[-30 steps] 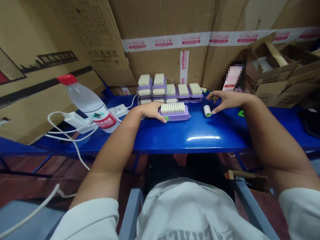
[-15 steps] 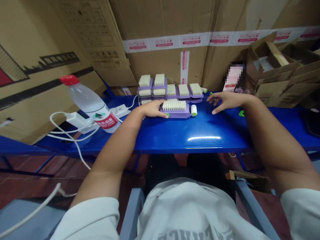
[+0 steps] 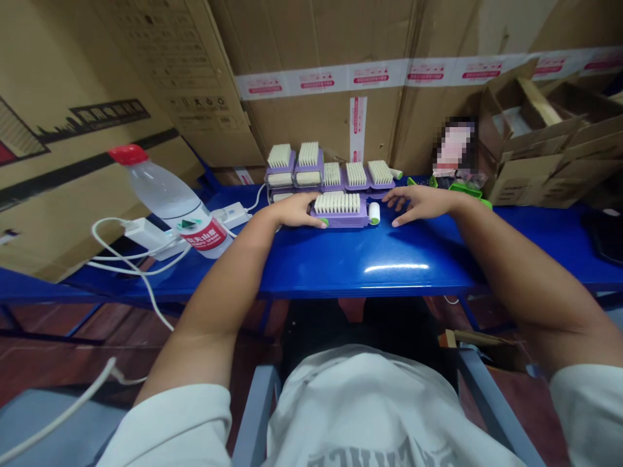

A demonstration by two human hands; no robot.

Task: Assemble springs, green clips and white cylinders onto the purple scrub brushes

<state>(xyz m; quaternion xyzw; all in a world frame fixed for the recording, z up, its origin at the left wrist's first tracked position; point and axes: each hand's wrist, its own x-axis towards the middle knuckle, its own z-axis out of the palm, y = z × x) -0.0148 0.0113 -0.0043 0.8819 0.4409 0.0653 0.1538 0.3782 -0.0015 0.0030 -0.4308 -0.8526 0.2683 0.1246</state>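
A purple perforated plastic piece (image 3: pixel 346 221) topped with a row of cream bristle-like blocks lies on the blue table. My left hand (image 3: pixel 298 211) is closed around its left end, thumb in front by a green part. At the piece's right end is a short white cylinder (image 3: pixel 374 213) with a green end. My right hand (image 3: pixel 422 202) hovers a little to the right of that cylinder, fingers apart and holding nothing. Behind the held piece, several similar purple pieces (image 3: pixel 308 167) with cream blocks stand grouped, some stacked.
A red-capped plastic bottle (image 3: pixel 168 194) leans at the left beside white power strips (image 3: pixel 150 235) and cables. Green parts (image 3: pixel 464 189) lie behind my right hand. Open cardboard boxes (image 3: pixel 530 168) stand on the right, and a cardboard wall (image 3: pixel 311 39) lines the back.
My right hand has moved left, closer to the white cylinder, uncovering green parts behind it. My left hand keeps its hold on the purple piece.
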